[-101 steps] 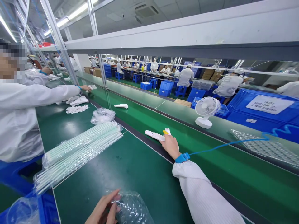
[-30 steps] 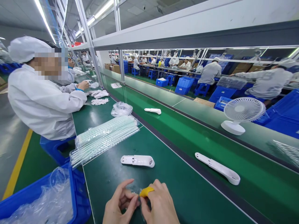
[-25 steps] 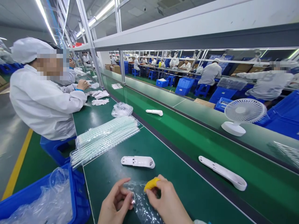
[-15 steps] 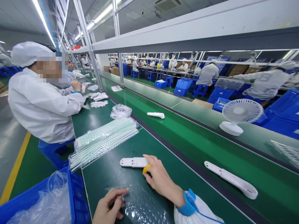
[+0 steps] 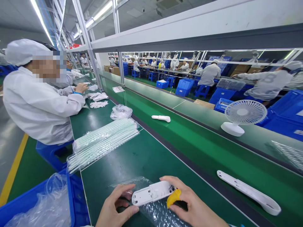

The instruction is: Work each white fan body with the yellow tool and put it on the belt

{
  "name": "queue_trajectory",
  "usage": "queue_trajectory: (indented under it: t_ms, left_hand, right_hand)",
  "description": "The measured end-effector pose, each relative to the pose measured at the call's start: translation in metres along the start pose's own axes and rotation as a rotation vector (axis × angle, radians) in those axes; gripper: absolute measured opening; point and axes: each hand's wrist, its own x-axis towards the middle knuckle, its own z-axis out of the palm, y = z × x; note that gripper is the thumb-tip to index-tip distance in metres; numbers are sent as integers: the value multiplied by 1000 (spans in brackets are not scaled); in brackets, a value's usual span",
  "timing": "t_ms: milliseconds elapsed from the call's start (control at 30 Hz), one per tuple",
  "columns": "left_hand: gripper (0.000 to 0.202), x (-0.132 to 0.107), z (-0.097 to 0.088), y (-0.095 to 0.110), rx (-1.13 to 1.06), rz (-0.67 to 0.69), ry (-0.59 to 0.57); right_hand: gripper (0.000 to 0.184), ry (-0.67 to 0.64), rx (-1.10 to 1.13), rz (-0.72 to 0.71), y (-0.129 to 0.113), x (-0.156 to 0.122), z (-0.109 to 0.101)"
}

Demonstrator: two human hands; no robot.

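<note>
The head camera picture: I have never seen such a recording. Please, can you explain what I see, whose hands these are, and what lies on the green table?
The camera sits on a worker's head and looks forward and down, so the two bare hands at the bottom are that worker's own. The right hand, with a yellow finger cover, and the left hand hold a white plastic shell over a bubble-wrap bag. On the green table lie bundles of clear sleeves. Beside it, two more white parts lie on the conveyor belt. Behind stands a small white fan. At the left a co-worker in white sits at the same table.
</note>
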Motion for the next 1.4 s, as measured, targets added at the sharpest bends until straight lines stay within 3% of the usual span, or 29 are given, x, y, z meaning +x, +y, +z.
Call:
queue_trajectory:
  t_ms: [133, 267, 433, 567, 667, 767, 933, 1033, 1100, 1200, 1267, 1400]
  left_hand:
    - [28, 0, 10, 6, 132, 133, -36]
    - [15, 2, 17, 3, 228, 300, -12]
    - [23, 1, 20, -1, 355, 443, 69]
    - [27, -2, 20, 4, 467, 567, 106]
    - [29, -4, 21, 7, 504, 606, 96]
    - [33, -6, 22, 7, 555, 671, 116]
    - [35, -11, 24, 7, 661, 744, 176]
    - [33, -12, 25, 9, 679, 755, 200]
    - [33, -13, 25, 10, 687, 760, 209]
    - [30, -14, 24, 12, 687, 748, 212]
    - [29, -15, 24, 12, 674, 723, 207]
    - [32, -16, 25, 14, 637, 710, 207]
  right_hand:
    - [12, -9, 50, 42, 4, -6, -1]
    - [11, 38, 40, -8, 8, -6, -5]
    - [12, 118, -23, -49, 15, -5, -8]
    - [23, 272, -293, -56, 23, -4, -5]
    - [30, 222, -532, -53, 22, -2, -3]
    - [31, 109, -595, -8, 13, -3, -4]
    - [30, -68, -552, 49, -4, -7, -12]
    - [40, -95, -529, 58, -4, -10, -12]
    - [44, -25, -489, 32, 3, -11, -12]
    - [46, 217, -334, -61, 14, -13, -15]
    - [46, 311, -206, -100, 19, -15, -17]
    - [47, 195, -141, -52, 21, -18, -10]
